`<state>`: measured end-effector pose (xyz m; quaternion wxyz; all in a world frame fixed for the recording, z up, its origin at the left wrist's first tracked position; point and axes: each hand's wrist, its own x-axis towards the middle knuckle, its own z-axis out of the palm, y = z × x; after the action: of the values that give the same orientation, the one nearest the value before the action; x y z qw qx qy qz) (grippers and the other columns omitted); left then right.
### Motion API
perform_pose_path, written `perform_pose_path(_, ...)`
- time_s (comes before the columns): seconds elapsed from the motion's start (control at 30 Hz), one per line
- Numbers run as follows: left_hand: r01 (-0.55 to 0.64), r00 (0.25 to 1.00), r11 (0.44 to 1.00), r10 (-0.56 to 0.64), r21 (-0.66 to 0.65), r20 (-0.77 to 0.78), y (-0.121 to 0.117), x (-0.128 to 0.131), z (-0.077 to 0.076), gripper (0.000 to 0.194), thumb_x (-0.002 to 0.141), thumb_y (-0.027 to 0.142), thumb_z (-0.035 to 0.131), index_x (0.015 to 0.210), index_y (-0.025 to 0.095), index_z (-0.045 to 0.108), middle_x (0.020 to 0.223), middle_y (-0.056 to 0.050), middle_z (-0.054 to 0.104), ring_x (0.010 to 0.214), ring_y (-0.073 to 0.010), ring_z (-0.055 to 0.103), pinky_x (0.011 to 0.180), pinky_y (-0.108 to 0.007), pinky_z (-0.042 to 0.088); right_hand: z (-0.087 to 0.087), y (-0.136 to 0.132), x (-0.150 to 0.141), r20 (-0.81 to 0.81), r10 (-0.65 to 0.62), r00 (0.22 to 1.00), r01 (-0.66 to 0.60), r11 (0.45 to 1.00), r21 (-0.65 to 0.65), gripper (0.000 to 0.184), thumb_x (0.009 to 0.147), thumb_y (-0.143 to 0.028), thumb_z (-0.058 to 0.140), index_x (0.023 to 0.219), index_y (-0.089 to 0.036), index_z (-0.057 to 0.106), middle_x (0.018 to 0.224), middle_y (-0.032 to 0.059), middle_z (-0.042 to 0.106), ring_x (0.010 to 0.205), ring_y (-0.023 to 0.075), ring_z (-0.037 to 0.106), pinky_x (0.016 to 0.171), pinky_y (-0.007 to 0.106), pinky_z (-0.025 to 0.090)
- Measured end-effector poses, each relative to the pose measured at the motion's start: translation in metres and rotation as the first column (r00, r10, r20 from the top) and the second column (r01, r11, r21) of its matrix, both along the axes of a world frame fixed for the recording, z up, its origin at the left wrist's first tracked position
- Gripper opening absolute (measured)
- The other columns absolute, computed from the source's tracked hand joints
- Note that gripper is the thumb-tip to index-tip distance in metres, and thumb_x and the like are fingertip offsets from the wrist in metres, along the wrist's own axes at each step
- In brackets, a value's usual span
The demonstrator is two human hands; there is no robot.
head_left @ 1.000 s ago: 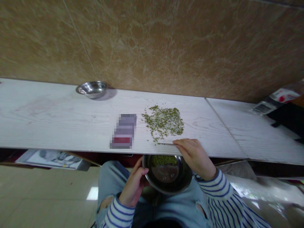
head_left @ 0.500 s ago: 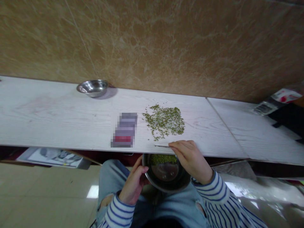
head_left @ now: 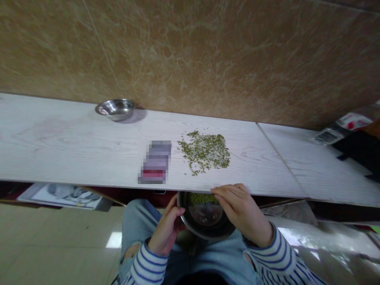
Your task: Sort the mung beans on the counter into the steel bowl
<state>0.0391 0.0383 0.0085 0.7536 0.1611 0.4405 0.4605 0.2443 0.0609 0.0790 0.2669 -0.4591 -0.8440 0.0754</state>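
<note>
My left hand (head_left: 169, 227) is closed on the left rim of a metal bowl (head_left: 204, 233) held below the counter's front edge, over my lap. Inside it, small green beans (head_left: 202, 198) lie against the far side. My right hand (head_left: 240, 209), fingers pinched together, is at the counter edge above the bowl's right side. It grips a thin card-like piece, seen edge-on and hard to make out against the counter edge. Beyond my hands, many more green beans (head_left: 208, 150) are spread loosely on the white counter (head_left: 74, 146).
A pixelated phone-shaped object (head_left: 156, 162) lies left of the spread beans. Another shallow metal bowl (head_left: 115, 109) stands by the wall. Packets and a black item (head_left: 356, 146) are at the far right. Below the counter, an open drawer (head_left: 65, 194) juts out at left.
My right hand has drawn back toward me, bringing the thin piece from the counter top to its front edge. The left hand and bowl stay about where they were.
</note>
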Motion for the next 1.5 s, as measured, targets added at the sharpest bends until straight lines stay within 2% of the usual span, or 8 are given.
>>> perform_pose_path(0.2, -0.009, 1.0, 1.0, 0.009, 0.001, -0.004, 0.0, -0.002, 0.001, 0.05, 0.071, 0.022, 0.059, 0.121, 0.025, 0.055, 0.103, -0.003, 0.068, 0.085, -0.0192, 0.061, 0.059, -0.027, 0.046, -0.001, 0.006, 0.002, -0.006, -0.125, 0.992, 0.125, 0.991, 0.053, 0.019, 0.091, -0.018, 0.048, 0.106, -0.02, 0.06, 0.093, 0.004, 0.07, 0.087, 0.0163, 0.062, 0.078, 0.032, 0.04)
perform_pose_path(0.43, -0.012, 1.0, 1.0, 0.012, 0.006, 0.004, 0.0, -0.006, 0.001, 0.047, 0.075, 0.021, 0.056, 0.121, 0.025, 0.052, 0.098, -0.002, 0.067, 0.076, -0.016, 0.058, 0.056, -0.026, 0.046, -0.006, 0.018, -0.002, 0.057, -0.157, 0.986, 0.153, 0.985, 0.079, 0.02, 0.093, -0.021, 0.046, 0.106, -0.02, 0.06, 0.091, 0.0051, 0.07, 0.085, 0.0169, 0.063, 0.076, 0.033, 0.04)
perform_pose_path(0.67, -0.015, 1.0, 1.0, 0.015, -0.009, 0.0, 0.001, -0.005, 0.0, 0.047, 0.075, 0.021, 0.055, 0.121, 0.023, 0.051, 0.099, -0.003, 0.066, 0.077, -0.0158, 0.058, 0.057, -0.026, 0.045, -0.007, 0.042, 0.002, 0.109, -0.213, 0.971, 0.204, 0.975, 0.087, 0.021, 0.093, -0.022, 0.045, 0.106, -0.02, 0.061, 0.097, 0.0054, 0.07, 0.088, 0.0174, 0.064, 0.078, 0.032, 0.041)
perform_pose_path(0.9, -0.025, 1.0, 0.999, 0.025, -0.029, -0.013, 0.002, -0.007, -0.002, 0.048, 0.074, 0.021, 0.055, 0.122, 0.023, 0.049, 0.097, -0.002, 0.065, 0.075, -0.0156, 0.056, 0.056, -0.027, 0.046, -0.002, 0.038, 0.001, 0.083, -0.176, 0.981, 0.171, 0.983, 0.066, 0.021, 0.093, -0.024, 0.045, 0.106, -0.02, 0.061, 0.099, 0.0049, 0.07, 0.089, 0.0171, 0.064, 0.08, 0.032, 0.041)
perform_pose_path(1.5, -0.012, 1.0, 1.0, 0.011, -0.014, -0.015, 0.002, -0.006, -0.001, 0.048, 0.073, 0.021, 0.055, 0.121, 0.023, 0.05, 0.093, -0.001, 0.063, 0.074, -0.0156, 0.055, 0.056, -0.026, 0.045, -0.004, 0.033, -0.002, 0.084, -0.138, 0.987, 0.136, 0.99, 0.035, 0.019, 0.093, -0.022, 0.046, 0.106, -0.02, 0.06, 0.094, 0.0044, 0.07, 0.087, 0.0178, 0.063, 0.08, 0.034, 0.041)
